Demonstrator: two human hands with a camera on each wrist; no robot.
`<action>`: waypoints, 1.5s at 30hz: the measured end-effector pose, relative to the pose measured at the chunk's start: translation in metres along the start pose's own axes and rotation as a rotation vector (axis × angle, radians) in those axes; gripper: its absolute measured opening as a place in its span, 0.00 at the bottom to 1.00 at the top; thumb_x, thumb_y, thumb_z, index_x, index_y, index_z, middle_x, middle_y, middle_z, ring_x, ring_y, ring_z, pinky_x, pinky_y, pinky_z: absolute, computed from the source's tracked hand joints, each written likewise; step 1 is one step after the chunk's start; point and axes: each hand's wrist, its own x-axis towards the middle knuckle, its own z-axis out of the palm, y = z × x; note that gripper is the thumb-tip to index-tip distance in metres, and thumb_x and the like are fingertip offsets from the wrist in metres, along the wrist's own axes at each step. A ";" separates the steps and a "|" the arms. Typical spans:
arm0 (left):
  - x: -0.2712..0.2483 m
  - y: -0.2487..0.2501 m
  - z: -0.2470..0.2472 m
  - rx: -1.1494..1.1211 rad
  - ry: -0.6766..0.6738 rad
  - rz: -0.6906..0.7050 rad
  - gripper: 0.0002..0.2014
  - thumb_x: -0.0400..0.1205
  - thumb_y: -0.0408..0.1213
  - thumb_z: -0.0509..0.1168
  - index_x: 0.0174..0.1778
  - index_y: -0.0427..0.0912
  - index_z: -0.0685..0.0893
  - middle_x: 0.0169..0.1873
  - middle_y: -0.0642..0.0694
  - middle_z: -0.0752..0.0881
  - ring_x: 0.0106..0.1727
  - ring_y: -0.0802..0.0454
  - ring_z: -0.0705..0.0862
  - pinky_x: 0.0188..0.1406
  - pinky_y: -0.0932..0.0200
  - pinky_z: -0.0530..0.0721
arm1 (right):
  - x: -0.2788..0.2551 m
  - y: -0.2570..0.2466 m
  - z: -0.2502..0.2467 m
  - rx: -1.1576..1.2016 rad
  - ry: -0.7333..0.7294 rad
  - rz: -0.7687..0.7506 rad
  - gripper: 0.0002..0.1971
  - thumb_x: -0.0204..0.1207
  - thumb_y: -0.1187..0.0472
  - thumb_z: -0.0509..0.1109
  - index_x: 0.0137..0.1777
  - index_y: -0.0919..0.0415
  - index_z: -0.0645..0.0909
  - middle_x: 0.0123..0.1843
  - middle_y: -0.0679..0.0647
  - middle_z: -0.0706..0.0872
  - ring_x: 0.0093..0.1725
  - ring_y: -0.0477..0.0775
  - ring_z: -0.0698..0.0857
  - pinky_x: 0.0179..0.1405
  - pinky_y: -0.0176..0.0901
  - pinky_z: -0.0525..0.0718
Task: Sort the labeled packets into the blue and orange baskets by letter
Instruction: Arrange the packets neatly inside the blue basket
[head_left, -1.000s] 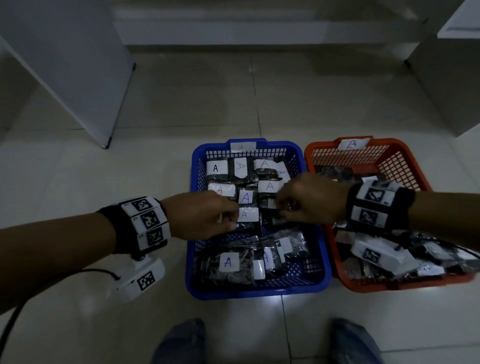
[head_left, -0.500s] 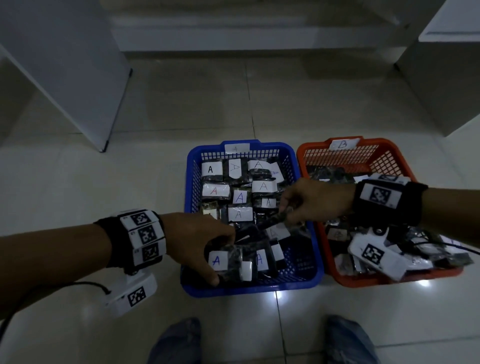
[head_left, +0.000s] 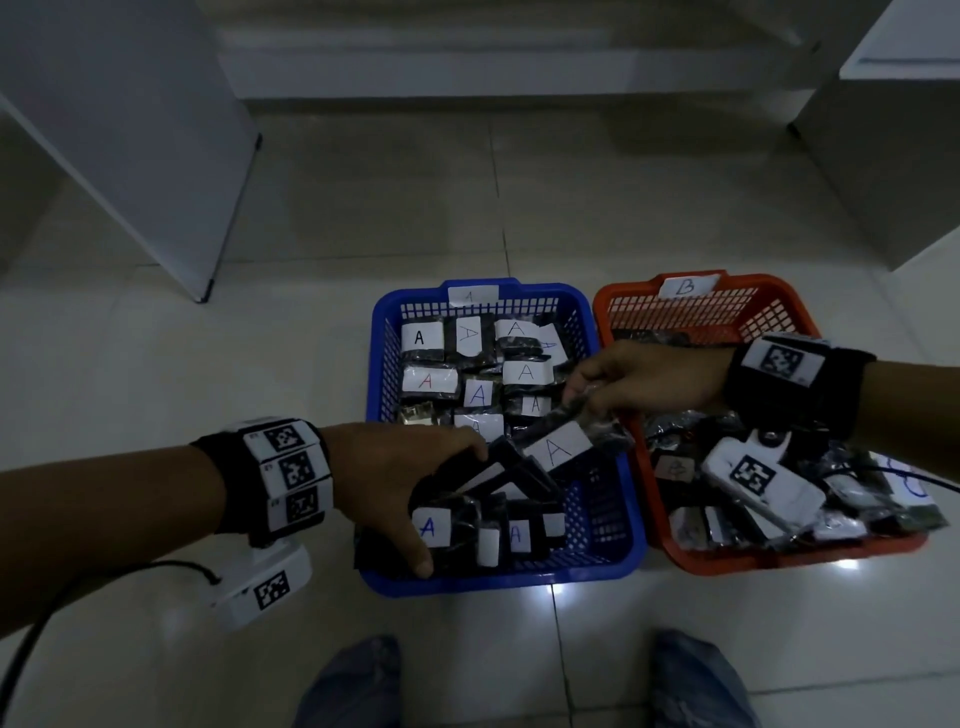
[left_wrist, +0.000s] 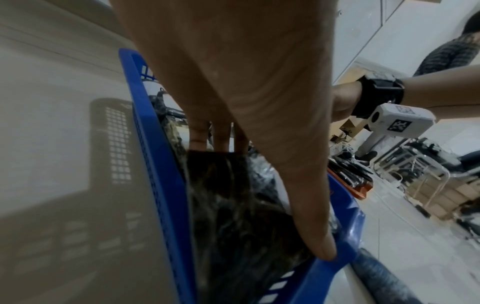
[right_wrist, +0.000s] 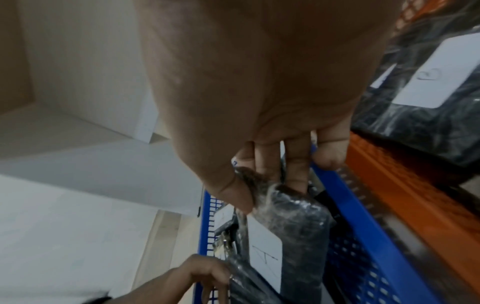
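Floor (head_left: 311, 364): pale glossy tiles with visible grout lines. White panel (head_left: 130, 145) stands far left, its lower corner resting on the tiles. White cabinet (head_left: 893, 171) at far right. Low white step (head_left: 493, 67) runs along the far side. Two denim-clad knees (head_left: 353, 680) at near edge.

The blue basket (head_left: 608, 564) has a grid-pierced wall and holds black packets (head_left: 470, 525) with white labels lettered A in black, blue or red. The orange basket (head_left: 769, 558), latticed too, carries a white tag (head_left: 688, 286) marked B. Both wristbands (head_left: 288, 480) are black with white squares bearing black-and-white checker codes. The floor (head_left: 208, 364) is pale glossy tile.
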 end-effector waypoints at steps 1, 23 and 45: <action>0.001 0.000 0.000 -0.003 -0.007 -0.006 0.50 0.61 0.62 0.83 0.73 0.66 0.59 0.63 0.64 0.79 0.58 0.65 0.80 0.56 0.61 0.86 | -0.001 0.001 -0.001 0.022 -0.004 0.009 0.09 0.83 0.68 0.66 0.60 0.65 0.85 0.38 0.48 0.91 0.35 0.40 0.88 0.35 0.30 0.83; 0.007 0.000 0.003 -0.120 -0.058 -0.006 0.40 0.67 0.52 0.83 0.74 0.60 0.72 0.64 0.64 0.79 0.63 0.65 0.79 0.61 0.70 0.81 | 0.038 0.022 0.047 -0.537 0.215 -0.161 0.08 0.77 0.57 0.77 0.53 0.56 0.86 0.48 0.47 0.87 0.44 0.45 0.85 0.43 0.40 0.84; 0.003 -0.004 0.006 -0.115 -0.073 0.015 0.40 0.69 0.53 0.82 0.76 0.60 0.70 0.66 0.61 0.77 0.65 0.64 0.76 0.69 0.64 0.77 | 0.033 -0.005 0.038 -0.448 -0.052 -0.071 0.07 0.83 0.59 0.71 0.55 0.61 0.86 0.40 0.52 0.90 0.30 0.40 0.85 0.28 0.30 0.81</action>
